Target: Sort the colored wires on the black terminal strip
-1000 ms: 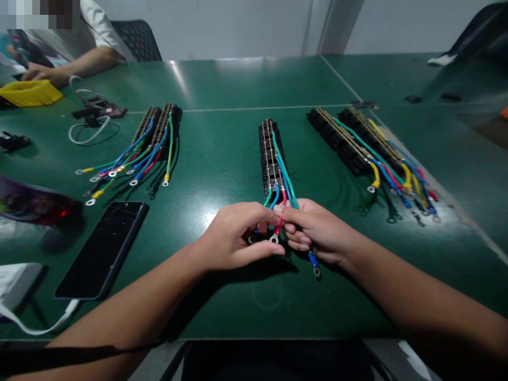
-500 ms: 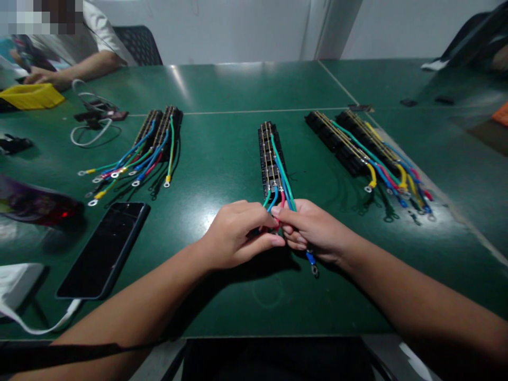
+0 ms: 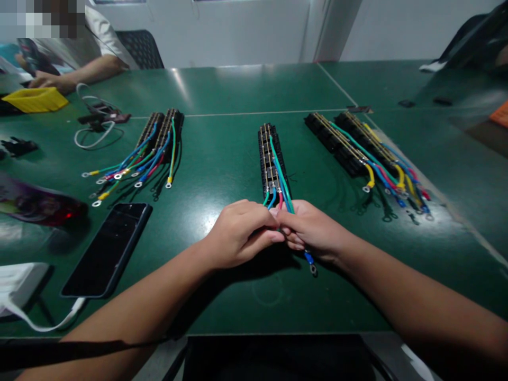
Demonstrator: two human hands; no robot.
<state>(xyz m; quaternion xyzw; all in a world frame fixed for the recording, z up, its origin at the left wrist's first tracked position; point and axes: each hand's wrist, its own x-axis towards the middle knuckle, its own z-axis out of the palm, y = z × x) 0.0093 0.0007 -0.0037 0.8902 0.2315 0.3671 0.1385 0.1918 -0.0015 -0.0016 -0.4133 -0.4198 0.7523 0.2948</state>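
Observation:
A long black terminal strip (image 3: 270,159) with brass-coloured rails lies in front of me, pointing away. Green, blue and red wires (image 3: 282,177) run from it toward my hands. My right hand (image 3: 313,227) is closed around these wires, and a blue-sleeved ring terminal (image 3: 311,264) sticks out below it. Against it, my left hand (image 3: 244,233) is closed too, thumb and fingers pinched at the near ends of the wires. What exactly lies between the left fingertips is hidden.
Wired strips lie in pairs, one pair at left (image 3: 161,129) and another at right (image 3: 337,143). A phone (image 3: 107,251) on a white cable, a bottle (image 3: 39,203) and a yellow tray (image 3: 35,100) are on the left. Across the table sits a person (image 3: 91,66).
Both hands stay nearly in place, with the left fingers drawn slightly closer together. The whole view has shifted a little.

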